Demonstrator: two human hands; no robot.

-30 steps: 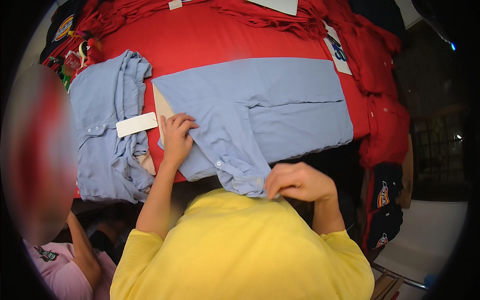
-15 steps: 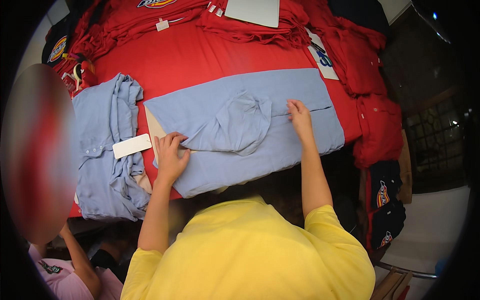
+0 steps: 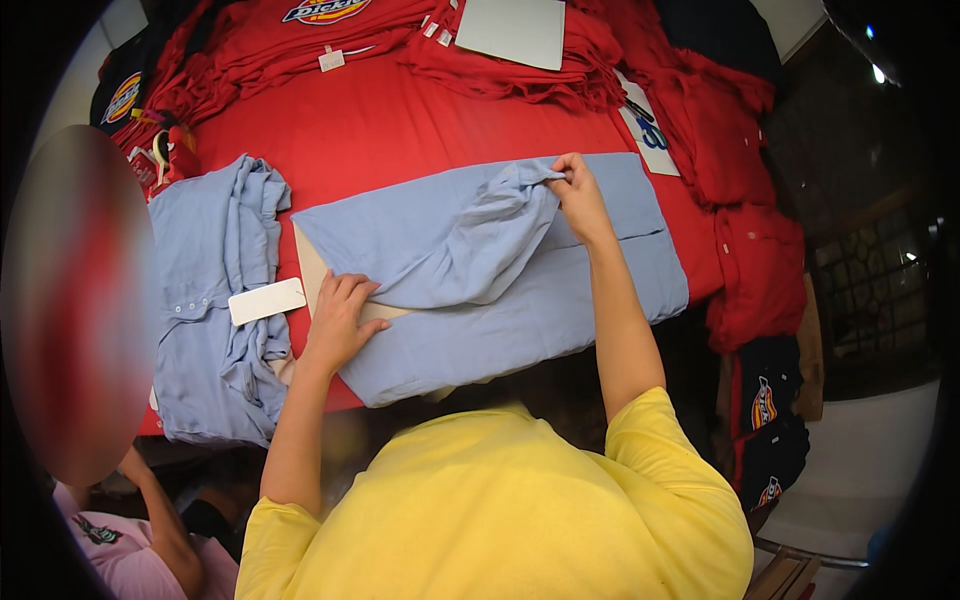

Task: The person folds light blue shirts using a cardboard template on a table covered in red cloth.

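Observation:
A light blue garment [image 3: 480, 325] lies partly folded across the red-covered table in front of me. A flat beige piece [image 3: 312, 262] shows at its left end; whether it is board or cloth I cannot tell. My right hand [image 3: 582, 200] pinches the end of a loose, bunched sleeve [image 3: 490, 245] and holds it a little above the folded body. Near the garment's left end, my left hand [image 3: 345, 312] rests with fingers stretched out, pressing on the cloth and the beige piece.
To the left sit folded blue garments [image 3: 215, 300] with a white tag [image 3: 267, 301] on top. Red garment stacks [image 3: 520, 60] line the back, one bearing a pale board [image 3: 512, 30]. Blue-handled scissors [image 3: 650, 130] lie at the far right. A person in a pink shirt [image 3: 125, 545] is at lower left.
My right hand has moved up and slightly left and has taken hold of the sleeve end, lifting it away from me. My left hand stays in nearly the same place.

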